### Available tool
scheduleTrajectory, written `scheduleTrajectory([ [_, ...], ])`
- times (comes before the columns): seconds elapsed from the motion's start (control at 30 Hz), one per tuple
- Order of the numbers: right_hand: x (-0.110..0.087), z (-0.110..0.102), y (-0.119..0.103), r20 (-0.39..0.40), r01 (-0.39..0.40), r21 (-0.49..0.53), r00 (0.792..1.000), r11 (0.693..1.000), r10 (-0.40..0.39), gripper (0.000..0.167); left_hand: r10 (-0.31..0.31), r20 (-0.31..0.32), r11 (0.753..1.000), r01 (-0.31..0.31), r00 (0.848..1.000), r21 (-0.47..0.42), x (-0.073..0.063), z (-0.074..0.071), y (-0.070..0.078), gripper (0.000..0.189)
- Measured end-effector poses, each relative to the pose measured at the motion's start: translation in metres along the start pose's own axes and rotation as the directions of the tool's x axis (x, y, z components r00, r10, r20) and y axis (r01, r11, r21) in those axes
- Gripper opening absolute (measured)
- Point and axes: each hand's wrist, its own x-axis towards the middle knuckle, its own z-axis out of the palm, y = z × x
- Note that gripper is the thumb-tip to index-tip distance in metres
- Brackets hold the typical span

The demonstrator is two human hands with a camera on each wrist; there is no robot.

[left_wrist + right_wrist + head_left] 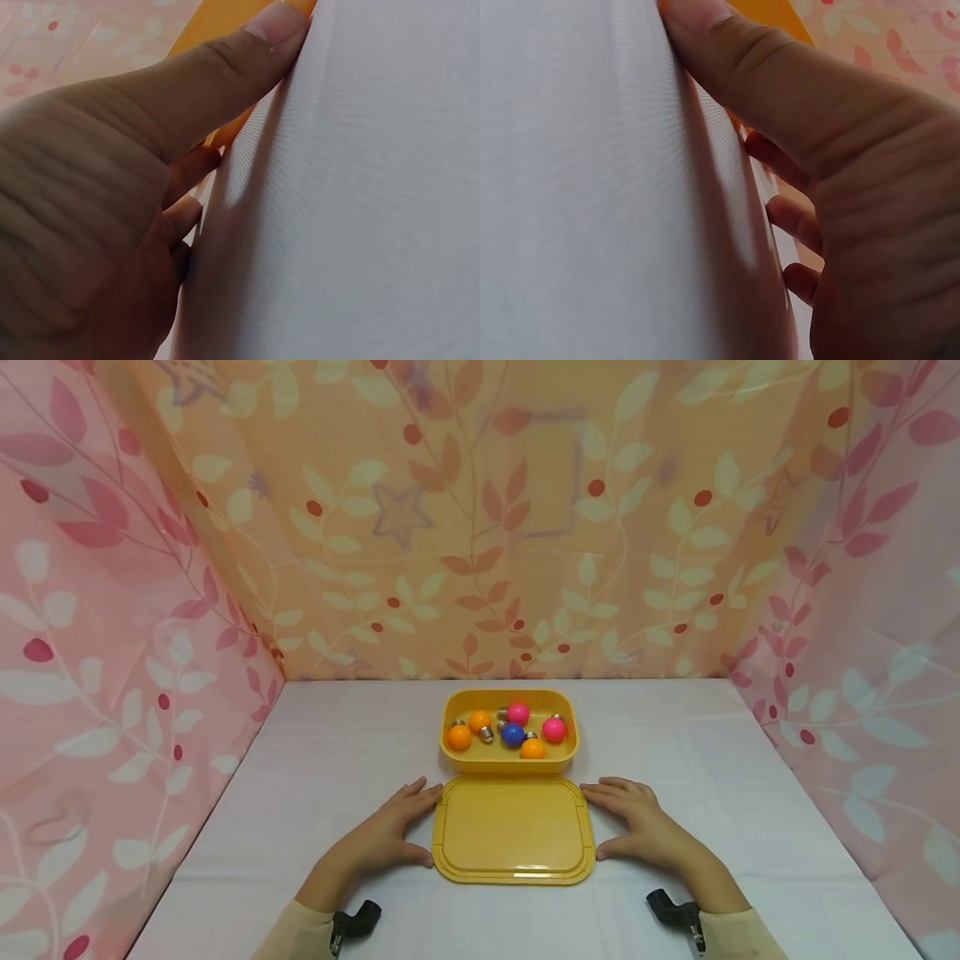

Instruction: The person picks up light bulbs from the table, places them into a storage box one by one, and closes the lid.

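Observation:
A yellow rectangular lid [513,828] lies flat on the white cloth in the head view. Along its left side rests my left hand [382,833], thumb and fingers spread, with the fingertips at the lid's edge. My right hand [647,828] mirrors it on the right side, thumb low and fingers higher up. Directly behind the lid stands a yellow box [510,767] holding small bulbs: orange ones [459,737], pink ones [554,729] and a blue one [513,734]. Both wrist views show the thumb near a yellow edge; the remaining fingers are partly hidden.
White cloth [337,735] covers the table. Pink patterned fabric walls rise at the left [112,652] and right [862,652], and an orange patterned one [465,527] at the back. A black wrist device [358,920] sits by the left sleeve, another [673,912] by the right.

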Motion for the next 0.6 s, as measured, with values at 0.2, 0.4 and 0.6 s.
scheduleTrajectory([
  [0.2,0.0007,0.0003,0.0007,-0.007,0.004,0.002,1.0,1.0,-0.004,0.098,0.009,-0.005,1.0,-0.009,1.0,0.001,0.0009,-0.0006,0.0012,0.11],
  [0.4,0.0005,0.0008,0.0018,-0.005,-0.014,0.008,1.0,1.0,0.014,0.097,0.002,-0.014,1.0,-0.002,1.0,-0.031,0.0001,0.0,-0.001,0.111],
  [0.6,-0.0011,-0.0021,0.0036,0.038,-0.125,0.101,0.992,0.987,0.121,0.095,-0.066,-0.018,0.994,0.064,0.998,-0.088,-0.0017,0.0017,-0.0037,0.109],
])
